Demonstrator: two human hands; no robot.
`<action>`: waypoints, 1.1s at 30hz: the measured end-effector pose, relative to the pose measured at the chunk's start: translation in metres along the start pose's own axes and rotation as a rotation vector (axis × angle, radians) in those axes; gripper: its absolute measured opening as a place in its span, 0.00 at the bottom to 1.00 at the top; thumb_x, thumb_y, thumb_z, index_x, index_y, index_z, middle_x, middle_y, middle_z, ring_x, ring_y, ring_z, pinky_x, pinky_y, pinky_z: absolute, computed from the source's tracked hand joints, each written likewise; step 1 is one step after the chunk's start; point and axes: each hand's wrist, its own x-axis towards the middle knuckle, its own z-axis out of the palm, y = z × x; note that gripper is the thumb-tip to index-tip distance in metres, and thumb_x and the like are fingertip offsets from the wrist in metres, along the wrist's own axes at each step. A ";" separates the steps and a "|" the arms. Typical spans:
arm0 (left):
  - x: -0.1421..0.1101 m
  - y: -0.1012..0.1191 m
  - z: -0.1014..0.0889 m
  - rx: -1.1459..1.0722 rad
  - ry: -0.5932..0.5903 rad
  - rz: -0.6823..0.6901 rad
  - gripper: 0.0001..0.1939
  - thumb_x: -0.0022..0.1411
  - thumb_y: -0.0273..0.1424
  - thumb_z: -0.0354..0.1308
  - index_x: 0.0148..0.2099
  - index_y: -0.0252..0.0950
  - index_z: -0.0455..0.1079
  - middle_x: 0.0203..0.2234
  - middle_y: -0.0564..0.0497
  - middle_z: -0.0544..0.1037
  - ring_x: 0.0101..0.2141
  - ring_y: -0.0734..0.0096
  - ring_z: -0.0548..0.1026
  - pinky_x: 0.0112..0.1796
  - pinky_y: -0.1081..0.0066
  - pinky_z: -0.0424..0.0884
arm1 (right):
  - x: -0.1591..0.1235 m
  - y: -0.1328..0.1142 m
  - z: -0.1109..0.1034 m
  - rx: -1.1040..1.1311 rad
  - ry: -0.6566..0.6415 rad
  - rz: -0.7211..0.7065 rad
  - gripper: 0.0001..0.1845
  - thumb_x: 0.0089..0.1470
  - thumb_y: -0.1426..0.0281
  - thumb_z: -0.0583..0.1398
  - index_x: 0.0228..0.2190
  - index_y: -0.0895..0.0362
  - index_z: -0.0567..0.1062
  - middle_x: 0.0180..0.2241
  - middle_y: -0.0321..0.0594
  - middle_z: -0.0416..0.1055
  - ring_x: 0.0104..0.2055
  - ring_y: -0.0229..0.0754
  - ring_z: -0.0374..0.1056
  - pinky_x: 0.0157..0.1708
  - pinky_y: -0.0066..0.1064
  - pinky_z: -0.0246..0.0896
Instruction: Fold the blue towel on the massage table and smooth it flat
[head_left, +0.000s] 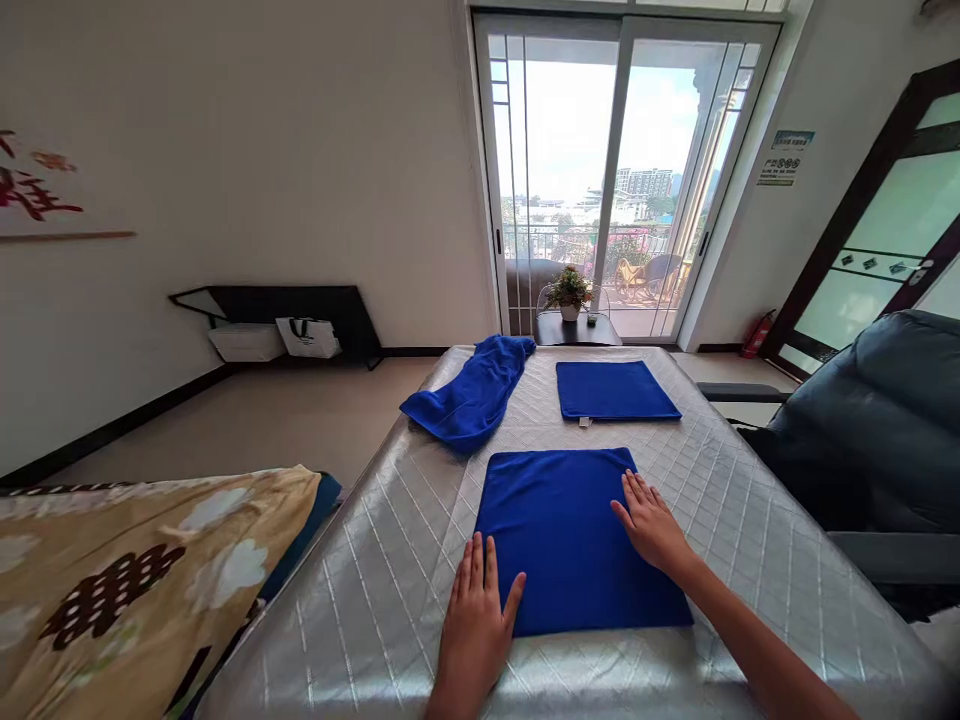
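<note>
A flat blue cushion cover (562, 540) lies spread on the silvery quilted mattress (375, 570) in front of me. My left hand (480, 610) rests at its left edge, fingers stretched out and pointing away. On its right side my right hand (651, 520) lies flat, fingers extended toward the upper right corner. Neither hand grips anything. Beyond it lies a second flat blue cover (616, 390) with a small white tag at its near edge. To the left of that, a crumpled blue cloth (480, 395) sits near the mattress's far left corner.
A patterned tan blanket (150, 590) covers a surface at the left. A dark armchair (877, 420) stands close on the right. Past the mattress are a small table (577, 330) with a potted plant (569, 290) and a sliding glass door (622, 180).
</note>
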 end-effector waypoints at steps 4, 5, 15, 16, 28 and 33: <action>-0.001 -0.003 0.001 0.014 -0.029 -0.008 0.42 0.72 0.55 0.39 0.75 0.30 0.46 0.73 0.40 0.52 0.71 0.53 0.53 0.67 0.51 0.59 | 0.008 0.006 0.020 0.007 -0.007 0.035 0.40 0.70 0.52 0.36 0.72 0.65 0.46 0.74 0.45 0.36 0.76 0.44 0.32 0.73 0.42 0.29; 0.000 -0.004 0.000 0.018 -0.039 -0.011 0.43 0.72 0.56 0.38 0.75 0.30 0.47 0.73 0.40 0.53 0.71 0.53 0.53 0.67 0.51 0.60 | 0.008 0.007 0.023 0.012 -0.005 0.034 0.40 0.70 0.53 0.36 0.72 0.65 0.45 0.74 0.45 0.36 0.76 0.43 0.32 0.73 0.42 0.28; 0.055 0.079 -0.021 -0.015 -0.064 0.313 0.39 0.74 0.51 0.38 0.74 0.27 0.49 0.71 0.36 0.56 0.70 0.53 0.55 0.66 0.52 0.62 | 0.009 0.003 0.020 0.021 0.009 0.045 0.37 0.70 0.56 0.38 0.72 0.65 0.45 0.74 0.45 0.36 0.76 0.44 0.33 0.73 0.42 0.29; 0.062 0.100 -0.021 -0.040 -0.078 0.397 0.38 0.75 0.50 0.37 0.75 0.28 0.48 0.71 0.36 0.56 0.71 0.55 0.54 0.66 0.53 0.62 | 0.009 0.004 0.021 0.012 0.011 0.041 0.37 0.70 0.57 0.39 0.72 0.65 0.45 0.74 0.46 0.36 0.76 0.45 0.34 0.72 0.43 0.29; 0.100 0.186 0.023 -0.174 -0.222 0.544 0.36 0.76 0.46 0.33 0.74 0.26 0.49 0.72 0.38 0.53 0.72 0.59 0.48 0.70 0.54 0.52 | 0.009 0.010 0.030 -0.057 0.027 -0.007 0.34 0.68 0.67 0.42 0.71 0.64 0.49 0.74 0.45 0.37 0.76 0.44 0.35 0.72 0.42 0.32; 0.104 0.171 0.018 -0.119 -0.249 0.467 0.37 0.76 0.47 0.30 0.74 0.25 0.50 0.72 0.38 0.54 0.72 0.59 0.48 0.70 0.54 0.52 | 0.009 0.005 0.023 -0.020 0.026 0.003 0.35 0.70 0.61 0.41 0.71 0.64 0.49 0.74 0.47 0.38 0.76 0.45 0.35 0.72 0.44 0.33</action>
